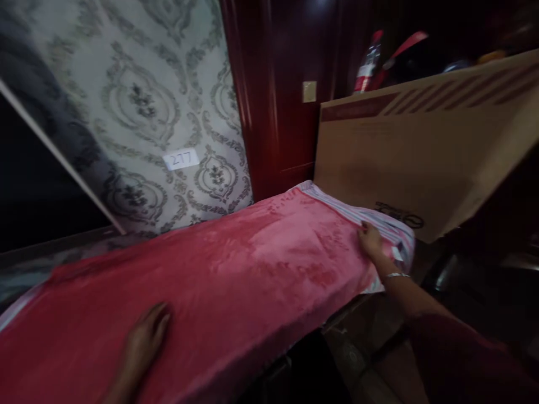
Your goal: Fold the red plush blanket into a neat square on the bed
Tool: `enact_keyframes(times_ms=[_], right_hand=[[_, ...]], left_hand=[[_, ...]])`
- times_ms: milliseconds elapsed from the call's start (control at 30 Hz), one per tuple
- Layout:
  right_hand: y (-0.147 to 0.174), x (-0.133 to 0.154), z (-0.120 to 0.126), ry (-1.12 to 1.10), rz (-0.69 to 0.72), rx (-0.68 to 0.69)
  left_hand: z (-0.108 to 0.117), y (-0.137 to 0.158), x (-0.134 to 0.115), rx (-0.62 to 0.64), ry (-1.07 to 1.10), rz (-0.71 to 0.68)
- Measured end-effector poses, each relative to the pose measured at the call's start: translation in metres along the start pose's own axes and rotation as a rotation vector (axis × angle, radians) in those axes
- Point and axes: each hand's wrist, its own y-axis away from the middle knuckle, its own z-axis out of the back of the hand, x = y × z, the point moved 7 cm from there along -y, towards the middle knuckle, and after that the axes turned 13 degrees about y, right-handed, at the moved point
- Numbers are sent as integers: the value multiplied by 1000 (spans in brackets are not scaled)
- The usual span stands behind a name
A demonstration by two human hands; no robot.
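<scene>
A red plush cloth (236,269) covers a long, raised flat surface and hangs down over its near side. My left hand (147,336) rests palm-down on the cloth at the lower left, holding nothing, with its thumb a little apart from the fingers. Toward the far right end, my right hand (370,242) has its fingers closed on the cloth's edge. Beyond that edge shows a striped white and grey fabric (362,215), with a small white tag beside my right hand. A bracelet circles my right wrist.
A large cardboard box (412,146) stands behind the right end. Over its rim show a bottle with a red cap (368,64) and a red strip-like object. Dark red wooden panelling (278,84) and patterned wallpaper (143,106) with a "277" paper (181,159) rise behind.
</scene>
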Motion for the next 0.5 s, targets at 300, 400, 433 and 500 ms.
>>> enact_keyframes(times_ms=[300, 400, 433, 500], right_hand=[[-18, 34, -38, 250, -30, 314], [-20, 38, -47, 317, -39, 351], [-21, 38, -50, 345, -26, 347], [-25, 41, -57, 418, 89, 270]], left_hand=[[-10, -16, -30, -16, -109, 26], [-13, -12, -28, -22, -114, 44], [-13, -10, -28, -23, -110, 43], [-13, -9, -28, -30, -104, 38]])
